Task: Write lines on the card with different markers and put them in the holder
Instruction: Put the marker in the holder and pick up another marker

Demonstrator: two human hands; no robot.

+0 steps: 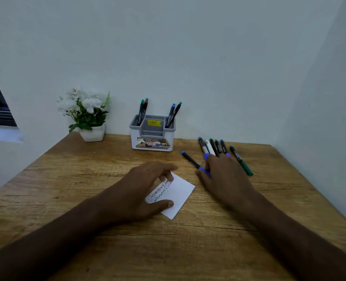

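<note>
Card (176, 196) under left hand (145, 187), right hand (227, 175) on markers (214, 148)

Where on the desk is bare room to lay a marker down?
Free: left side between the plant pot and left hand, and the near edge below the card. Crowded: right of the holder, where loose markers lie under the right hand.

Materials and surface finish

Table (87, 199): matt, grained wood. Card (178, 196): smooth white paper. Holder (153, 138): smooth grey-and-white plastic, glossy label. Markers (214, 148): plastic barrels. Far-left flowerpot (92, 134): smooth, white.
</note>
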